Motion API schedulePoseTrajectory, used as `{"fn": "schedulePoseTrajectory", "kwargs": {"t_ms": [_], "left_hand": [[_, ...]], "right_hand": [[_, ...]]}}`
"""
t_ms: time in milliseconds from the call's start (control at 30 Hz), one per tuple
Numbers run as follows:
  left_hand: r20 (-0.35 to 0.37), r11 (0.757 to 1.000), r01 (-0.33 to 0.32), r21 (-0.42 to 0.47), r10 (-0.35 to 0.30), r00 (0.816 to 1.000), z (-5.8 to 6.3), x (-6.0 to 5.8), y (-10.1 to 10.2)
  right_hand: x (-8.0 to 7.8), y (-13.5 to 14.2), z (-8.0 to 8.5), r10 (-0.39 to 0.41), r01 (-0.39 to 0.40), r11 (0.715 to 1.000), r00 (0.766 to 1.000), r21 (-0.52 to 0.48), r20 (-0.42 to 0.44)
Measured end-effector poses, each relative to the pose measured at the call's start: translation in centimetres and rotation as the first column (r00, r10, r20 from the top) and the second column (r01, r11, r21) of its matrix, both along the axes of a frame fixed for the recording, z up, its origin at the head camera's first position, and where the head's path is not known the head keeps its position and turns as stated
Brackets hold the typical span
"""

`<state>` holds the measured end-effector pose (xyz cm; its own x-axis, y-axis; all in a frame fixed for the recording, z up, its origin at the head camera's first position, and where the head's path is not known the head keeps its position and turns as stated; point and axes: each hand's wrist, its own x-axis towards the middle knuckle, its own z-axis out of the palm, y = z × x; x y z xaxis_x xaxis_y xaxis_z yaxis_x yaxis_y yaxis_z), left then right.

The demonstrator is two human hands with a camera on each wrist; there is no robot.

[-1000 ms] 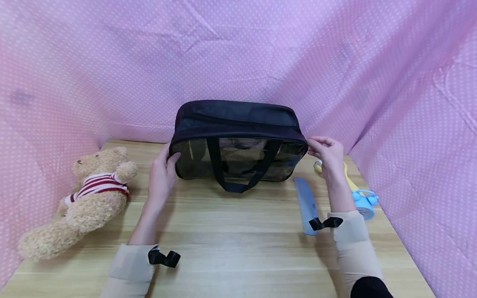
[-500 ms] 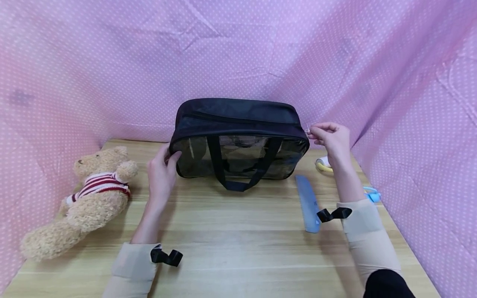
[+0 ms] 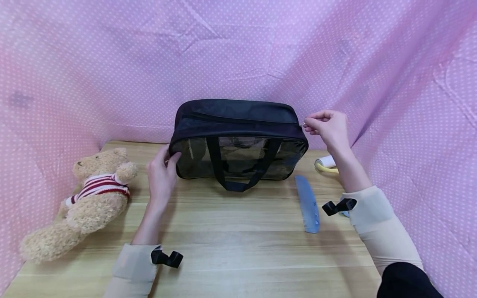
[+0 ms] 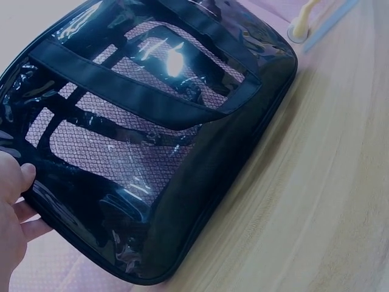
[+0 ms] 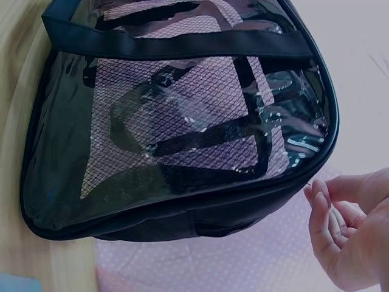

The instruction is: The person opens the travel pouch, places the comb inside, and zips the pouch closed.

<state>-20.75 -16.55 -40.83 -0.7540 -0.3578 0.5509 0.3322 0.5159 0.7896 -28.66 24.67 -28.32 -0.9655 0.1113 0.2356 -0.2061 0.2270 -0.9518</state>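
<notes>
A black toiletry bag (image 3: 238, 111) with see-through smoky sides stands on the wooden table, its handle hanging down the front and its zipper running along the top. At the bag's left end, my left hand (image 3: 160, 178) grips the edge, thumb on the front and fingers behind. My right hand (image 3: 331, 128) pinches the zipper pull between thumb and forefinger at the right end of the top; the pull is mostly hidden by the fingertips. In the right wrist view, those fingertips (image 5: 320, 188) are right at the bag's upper corner. Mesh shows through the clear panel (image 4: 109, 146).
A teddy bear (image 3: 98, 194) in a striped sweater lies at the left. Right of the bag lie a blue comb (image 3: 307, 205), a white cylinder (image 3: 326, 161) and a yellow curved piece (image 3: 328, 169). Pink dotted cloth (image 3: 238, 49) hangs behind and along both sides.
My right hand has moved up along the bag's right end to the top corner, where it pinches the zipper pull. The left hand has stayed on the left edge.
</notes>
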Motion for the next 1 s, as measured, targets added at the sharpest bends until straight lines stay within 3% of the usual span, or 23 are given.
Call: {"fn": "schedulePoseTrajectory", "kwargs": {"t_ms": [400,633,1000], "left_hand": [[-0.014,1.000,-0.009,-0.012,0.009,1.000,-0.1,-0.2,-0.2],[-0.002,1.000,0.012,-0.015,-0.012,1.000,0.2,-0.2,-0.2],[0.046,0.997,0.079,0.023,-0.080,0.996,0.4,-0.3,0.2]], "right_hand": [[-0.2,-3.0,2.1,-0.020,0.037,0.961,0.998,0.275,-0.065],[0.0,-5.0,3.3,-0.012,0.041,0.897,0.998,0.439,-0.068],[0.1,-8.1,4.7,0.027,0.045,0.812,0.993,0.582,-0.115]]}}
